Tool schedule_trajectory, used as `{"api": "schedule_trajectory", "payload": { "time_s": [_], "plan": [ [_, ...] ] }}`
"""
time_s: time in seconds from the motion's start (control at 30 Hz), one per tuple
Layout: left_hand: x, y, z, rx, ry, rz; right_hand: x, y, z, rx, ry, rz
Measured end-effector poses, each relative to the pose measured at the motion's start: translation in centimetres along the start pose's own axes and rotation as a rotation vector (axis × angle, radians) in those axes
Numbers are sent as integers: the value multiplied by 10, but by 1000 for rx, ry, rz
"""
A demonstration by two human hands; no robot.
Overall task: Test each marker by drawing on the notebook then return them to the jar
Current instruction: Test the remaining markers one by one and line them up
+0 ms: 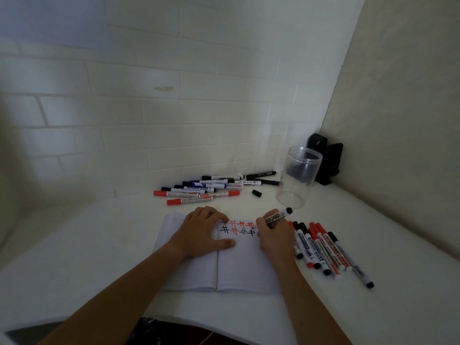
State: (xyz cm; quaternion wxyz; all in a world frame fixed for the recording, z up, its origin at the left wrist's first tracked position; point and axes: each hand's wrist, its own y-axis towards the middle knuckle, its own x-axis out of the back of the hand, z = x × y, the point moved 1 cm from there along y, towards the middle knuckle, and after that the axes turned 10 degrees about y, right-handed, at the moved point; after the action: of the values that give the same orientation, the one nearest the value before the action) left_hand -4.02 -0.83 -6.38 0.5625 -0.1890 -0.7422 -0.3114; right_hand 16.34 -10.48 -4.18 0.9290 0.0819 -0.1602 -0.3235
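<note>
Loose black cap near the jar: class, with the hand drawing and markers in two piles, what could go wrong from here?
1. The loose black cap lies apart from the marker that the right hand grips; it may get mislaid, so the tip dries.
2. The tested pile and the untested pile could get confused.
3. The empty jar might tip when loaded.

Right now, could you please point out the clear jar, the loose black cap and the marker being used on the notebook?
clear jar (296,180), head view, on its transparent side wall.
loose black cap (256,193), head view, on its middle.
marker (276,216), head view, on its printed barrel above the right hand (273,239).
</note>
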Motion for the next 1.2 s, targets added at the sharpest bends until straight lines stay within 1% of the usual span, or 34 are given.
{"api": "schedule_trajectory", "payload": {
  "time_s": [0.2, 0.3, 0.37, 0.47, 0.57, 0.6, 0.67, 0.73, 0.77, 0.83, 0.93, 1.0, 1.07, 1.2],
  "plan": [
    [0, 0, -1, -6, 5, -1, 0, -1, 4, 42, -68, -21],
    [1, -1, -2, -4, 3, -5, 0, -2, 1, 118, 13, -10],
    [2, -1, -4, 15, -43, -32, 1, -1, 0, 165, 63, 49],
    [2, 1, -5, 44, -120, -70, 3, 2, -6, 274, 124, 214],
    [-1, 5, -1, 45, -122, -57, 2, 3, -9, 275, 116, 324],
    [1, 8, 0, 42, -117, -40, 2, 4, -9, 252, 128, 319],
    [6, 17, 1, 34, -111, 8, -1, 8, -7, 195, 149, 242],
    [12, 30, 1, 29, -78, 65, -3, 13, -4, 191, 87, 125],
    [15, 37, -1, 30, -59, 80, -3, 15, -5, 212, 30, 99],
    [17, 51, -7, 18, -14, 52, -6, 18, -9, 241, -129, 124],
    [9, 73, -19, -23, 99, -54, -15, 19, -16, 259, -362, 149],
    [0, 87, -24, -33, 45, -99, -22, 17, -20, 304, -430, 108],
    [-10, 104, -27, -49, -13, -100, -27, 16, -24, 353, -486, 65],
    [-24, 139, -36, -109, 52, -92, -27, 17, -26, 361, -515, -19]
  ]
}}
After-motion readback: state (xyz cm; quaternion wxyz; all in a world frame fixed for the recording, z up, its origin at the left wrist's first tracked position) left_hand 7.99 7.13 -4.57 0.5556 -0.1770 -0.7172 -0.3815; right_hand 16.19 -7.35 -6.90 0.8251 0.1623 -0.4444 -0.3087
